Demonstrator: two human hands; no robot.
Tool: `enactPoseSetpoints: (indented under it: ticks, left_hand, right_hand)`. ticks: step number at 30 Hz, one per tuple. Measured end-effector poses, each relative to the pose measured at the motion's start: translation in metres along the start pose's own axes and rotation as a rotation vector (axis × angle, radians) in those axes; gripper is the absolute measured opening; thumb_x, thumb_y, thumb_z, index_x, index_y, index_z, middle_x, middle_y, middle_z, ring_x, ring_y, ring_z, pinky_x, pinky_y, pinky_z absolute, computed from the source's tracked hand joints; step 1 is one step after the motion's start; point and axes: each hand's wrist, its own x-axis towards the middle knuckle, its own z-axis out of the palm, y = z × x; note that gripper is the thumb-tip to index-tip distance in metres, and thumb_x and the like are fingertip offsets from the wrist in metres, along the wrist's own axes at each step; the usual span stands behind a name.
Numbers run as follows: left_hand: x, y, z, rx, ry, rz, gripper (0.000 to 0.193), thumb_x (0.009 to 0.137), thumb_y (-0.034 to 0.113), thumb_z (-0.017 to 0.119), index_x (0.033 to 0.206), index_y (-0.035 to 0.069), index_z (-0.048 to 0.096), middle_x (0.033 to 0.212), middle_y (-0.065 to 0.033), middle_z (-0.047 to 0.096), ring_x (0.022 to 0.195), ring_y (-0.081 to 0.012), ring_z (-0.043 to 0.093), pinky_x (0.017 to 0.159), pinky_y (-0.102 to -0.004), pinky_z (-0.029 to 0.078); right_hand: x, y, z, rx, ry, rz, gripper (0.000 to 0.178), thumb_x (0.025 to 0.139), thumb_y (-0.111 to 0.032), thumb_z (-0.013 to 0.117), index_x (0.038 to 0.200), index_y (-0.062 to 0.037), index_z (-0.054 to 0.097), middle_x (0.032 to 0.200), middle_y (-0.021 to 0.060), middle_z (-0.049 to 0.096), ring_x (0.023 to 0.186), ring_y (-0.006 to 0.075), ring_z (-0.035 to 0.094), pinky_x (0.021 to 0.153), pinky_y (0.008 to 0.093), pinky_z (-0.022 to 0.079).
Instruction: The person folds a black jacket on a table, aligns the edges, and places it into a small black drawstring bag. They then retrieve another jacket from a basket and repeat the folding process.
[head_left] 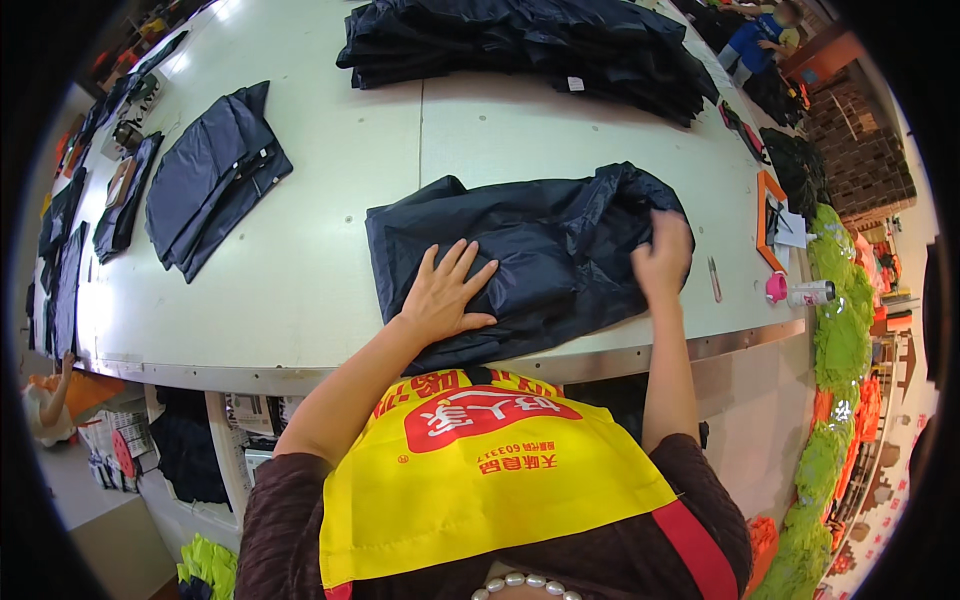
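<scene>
A dark navy garment [530,260] of thin, shiny fabric lies on the table in front of me, its left part fairly flat and its right end bunched and raised. Flat on its left half rests my left hand [446,290], fingers spread. My right hand [664,255] is at the bunched right end; motion blurs it, and its fingers cannot be made out clearly. Across the table is a large heap of similar dark garments [520,45] with a small white tag. Further left lies a fanned stack of folded dark garments [215,175] with small pale tags.
The wide pale table [320,250] has a metal front edge. On its right are snips [715,280], an orange tray [768,215], a pink object [776,288] and a white bottle [812,293]. Bright green fabric [840,320] lies beyond. A person in blue [750,42] stands far right.
</scene>
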Motion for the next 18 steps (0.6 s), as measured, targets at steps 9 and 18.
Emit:
enactPoseSetpoints:
  ticks: [9,18]
  left_hand:
    - [0.002,0.0,0.008,-0.041,0.02,0.004,0.077,0.079,0.069,0.045,0.138,0.021,0.039,0.141,-0.0175,0.036,0.133,-0.0314,0.03,0.106,-0.0523,0.02]
    - [-0.004,-0.019,0.075,-0.375,0.06,-0.071,0.065,0.08,0.051,0.054,0.133,0.014,0.045,0.137,-0.0146,0.042,0.131,-0.0322,0.033,0.106,-0.0527,0.02]
  right_hand:
    - [0.011,0.079,-0.002,1.441,-0.054,1.383,0.041,0.073,-0.016,0.066,0.111,-0.003,0.06,0.112,0.0105,0.063,0.103,0.0303,0.058,0.095,0.044,0.044]
    - [0.006,-0.244,-0.024,0.401,-0.534,-0.557,0.056,0.066,-0.017,0.068,0.119,-0.0062,0.054,0.135,0.0194,0.039,0.129,0.0344,0.033,0.101,0.0533,0.028]
